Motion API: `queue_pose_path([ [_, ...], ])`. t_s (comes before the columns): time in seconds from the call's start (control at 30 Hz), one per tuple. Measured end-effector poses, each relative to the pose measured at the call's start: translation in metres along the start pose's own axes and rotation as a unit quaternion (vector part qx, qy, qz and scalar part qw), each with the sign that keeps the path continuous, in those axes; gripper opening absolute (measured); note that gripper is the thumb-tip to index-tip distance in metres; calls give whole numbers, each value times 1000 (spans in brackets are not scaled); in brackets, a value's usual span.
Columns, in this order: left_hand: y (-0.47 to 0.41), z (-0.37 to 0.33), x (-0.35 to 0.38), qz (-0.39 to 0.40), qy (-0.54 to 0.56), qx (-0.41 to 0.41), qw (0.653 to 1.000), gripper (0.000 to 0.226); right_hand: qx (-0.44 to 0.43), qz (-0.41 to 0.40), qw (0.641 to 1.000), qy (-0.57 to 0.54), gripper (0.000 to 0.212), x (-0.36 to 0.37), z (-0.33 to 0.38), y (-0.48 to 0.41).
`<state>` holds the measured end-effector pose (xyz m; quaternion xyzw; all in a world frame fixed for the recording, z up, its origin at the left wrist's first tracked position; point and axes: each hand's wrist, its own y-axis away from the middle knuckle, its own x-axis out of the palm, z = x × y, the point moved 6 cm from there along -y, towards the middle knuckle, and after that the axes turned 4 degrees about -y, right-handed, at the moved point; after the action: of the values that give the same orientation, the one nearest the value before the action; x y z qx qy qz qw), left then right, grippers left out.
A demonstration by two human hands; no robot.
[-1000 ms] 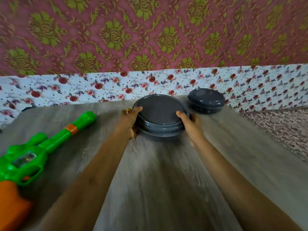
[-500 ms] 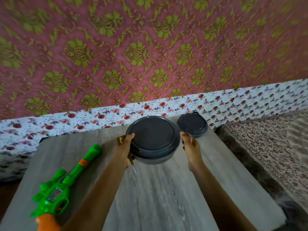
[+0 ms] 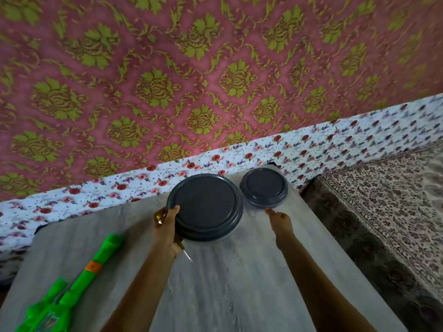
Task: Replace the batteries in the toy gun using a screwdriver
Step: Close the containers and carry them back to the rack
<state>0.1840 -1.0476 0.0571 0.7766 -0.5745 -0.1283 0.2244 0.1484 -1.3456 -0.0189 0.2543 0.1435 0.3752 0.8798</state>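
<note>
I see the table [image 3: 239, 283] carrying the large grey container [image 3: 206, 207]. The green toy gun [image 3: 79, 285] lies well left of that container, nearer me. 1 smaller container [image 3: 263, 188] sits just right of it. At its left rim, the left hand [image 3: 167, 228] curls round the screwdriver [image 3: 185, 252], thumb on the lid. Just right of it, the right hand [image 3: 280, 224] has its fingers stretched together, holding nothing.

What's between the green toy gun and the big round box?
The left hand, gripping the screwdriver, is between the toy gun and the big grey box, seen in the head view.
</note>
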Motion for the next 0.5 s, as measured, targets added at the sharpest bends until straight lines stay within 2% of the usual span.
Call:
queue_pose_path([
  [0.13,-18,9,21,-37,15,-15,999,35,37,6,999,-9,62,-3,5,-45],
  [0.27,-30,15,36,-42,28,-22,999,3,67,12,996,-59,46,-1,8,-71],
  [0.37,-42,21,38,-55,34,-18,998,7,81,2,995,-55,50,2,3,-91],
  [0.5,-52,29,34,-57,36,-14,998,37,68,-14,993,-90,53,3,4,-100],
])
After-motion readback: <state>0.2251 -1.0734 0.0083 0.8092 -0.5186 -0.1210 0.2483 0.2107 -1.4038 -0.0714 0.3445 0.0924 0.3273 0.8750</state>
